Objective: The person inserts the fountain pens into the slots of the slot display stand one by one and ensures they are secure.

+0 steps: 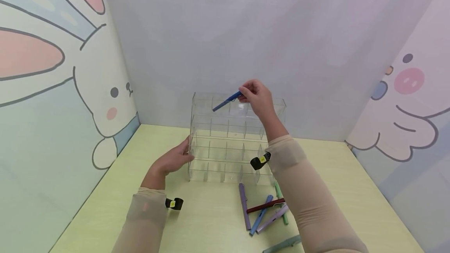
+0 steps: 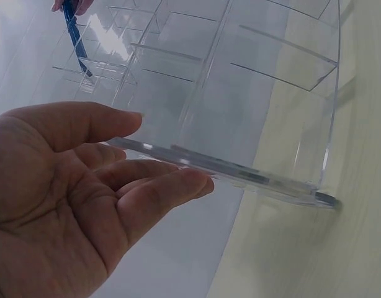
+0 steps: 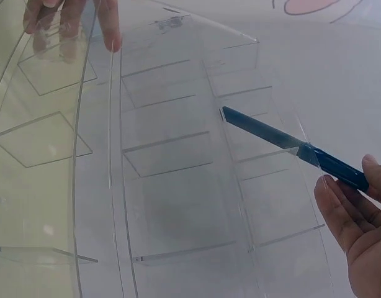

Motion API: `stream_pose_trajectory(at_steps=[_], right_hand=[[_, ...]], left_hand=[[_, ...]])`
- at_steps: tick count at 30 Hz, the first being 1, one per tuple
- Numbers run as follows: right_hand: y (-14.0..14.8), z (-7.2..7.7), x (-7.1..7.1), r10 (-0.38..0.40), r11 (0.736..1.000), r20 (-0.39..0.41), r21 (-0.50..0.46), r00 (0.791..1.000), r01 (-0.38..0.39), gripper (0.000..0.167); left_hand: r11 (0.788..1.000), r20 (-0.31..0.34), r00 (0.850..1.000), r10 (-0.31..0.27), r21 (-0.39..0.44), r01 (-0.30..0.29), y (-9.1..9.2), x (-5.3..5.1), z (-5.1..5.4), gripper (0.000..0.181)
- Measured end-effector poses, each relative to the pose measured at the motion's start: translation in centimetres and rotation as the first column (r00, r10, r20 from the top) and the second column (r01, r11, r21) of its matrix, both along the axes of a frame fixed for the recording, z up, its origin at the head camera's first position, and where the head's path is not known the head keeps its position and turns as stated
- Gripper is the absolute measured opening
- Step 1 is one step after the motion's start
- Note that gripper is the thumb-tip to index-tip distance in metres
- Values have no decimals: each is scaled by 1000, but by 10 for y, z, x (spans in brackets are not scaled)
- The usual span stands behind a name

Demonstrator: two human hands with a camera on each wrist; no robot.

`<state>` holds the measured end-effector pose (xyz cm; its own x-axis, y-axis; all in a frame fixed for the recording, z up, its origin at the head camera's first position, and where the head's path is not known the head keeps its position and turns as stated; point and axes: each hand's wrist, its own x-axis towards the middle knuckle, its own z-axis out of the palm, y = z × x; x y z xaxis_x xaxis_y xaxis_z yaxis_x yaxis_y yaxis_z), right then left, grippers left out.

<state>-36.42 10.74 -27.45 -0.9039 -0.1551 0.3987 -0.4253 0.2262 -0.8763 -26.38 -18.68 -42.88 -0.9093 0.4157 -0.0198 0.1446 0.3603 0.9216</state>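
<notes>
A clear, tiered rack with dividers point(image 1: 225, 139) stands on the table. My left hand point(image 1: 172, 159) grips its left side; in the left wrist view that hand point(image 2: 72, 186) has the thumb and fingers on either side of the panel edge point(image 2: 228, 169). Above the top tier, my right hand point(image 1: 258, 98) pinches a blue pen point(image 1: 226, 102) by one end, its other end slanting down to the left. The right wrist view shows the pen point(image 3: 265, 133) between the thumb and fingers of the right hand point(image 3: 364, 230). Whether the pen touches the rack, I cannot tell.
In front of the rack's right part lie several pens: purple point(image 1: 244, 206), blue point(image 1: 261, 216), dark red point(image 1: 263, 205), lilac point(image 1: 273, 218) and green point(image 1: 285, 217). A grey-green pen point(image 1: 281, 244) lies nearer, partly behind the right sleeve. A pale curtain point(image 1: 281, 30) hangs behind the table.
</notes>
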Motion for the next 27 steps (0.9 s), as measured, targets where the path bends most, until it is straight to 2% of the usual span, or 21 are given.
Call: stream_pose_trajectory(at_steps=[14,21,27], right_hand=[[3,-1,5,-51,997,-57,51,997,54,32],[8,-2,5,-68,992,-51,105,996,73,40],[23,0,13,-58,993,-126,91,990,70,50]], left_hand=[[1000,10,1000,0,3,0,3,-1,2,82],[1000,9,1000,-8,0,8,4,-3,1,81],[1000,27,1000,-7,-7,7,4,-2,1,81]])
